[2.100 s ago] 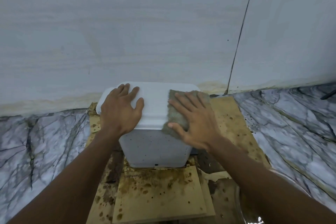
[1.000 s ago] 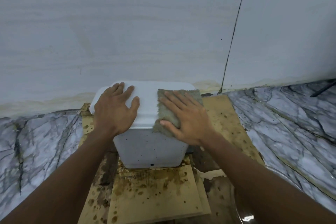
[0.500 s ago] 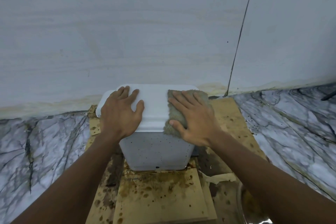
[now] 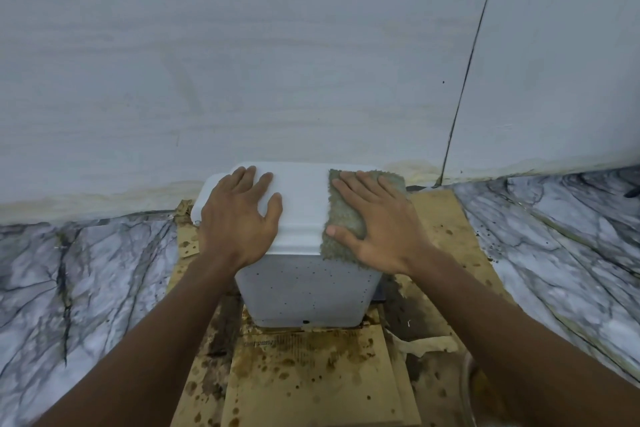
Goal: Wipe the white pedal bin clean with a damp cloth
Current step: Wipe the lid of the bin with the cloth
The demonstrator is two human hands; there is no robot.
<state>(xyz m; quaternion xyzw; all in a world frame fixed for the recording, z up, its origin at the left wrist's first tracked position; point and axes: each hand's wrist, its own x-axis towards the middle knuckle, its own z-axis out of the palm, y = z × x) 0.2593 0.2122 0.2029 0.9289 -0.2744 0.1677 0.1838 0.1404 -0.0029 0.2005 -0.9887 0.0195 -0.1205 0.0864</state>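
Observation:
The white pedal bin [image 4: 304, 291] stands on stained cardboard against a pale wall, its lid down and its front wall dotted with dark specks. My left hand [image 4: 239, 222] lies flat on the left half of the lid, fingers straight. A grey-green cloth [image 4: 346, 218] covers the lid's right part and hangs a little over the front edge. My right hand [image 4: 377, 222] presses flat on the cloth, fingers spread, thumb toward the lid's front lip.
Stained brown cardboard sheets [image 4: 311, 378] lie under and in front of the bin. Marble-patterned floor [image 4: 86, 274] spreads left and right. The wall [image 4: 277, 62] rises directly behind the bin, with a dark seam [image 4: 467, 73] at right. A crumpled paper scrap [image 4: 426, 345] lies right of the bin.
My right hand and the cloth have stayed on the lid's right side with only a small shift; the left hand has not left the lid. The view itself swayed slightly.

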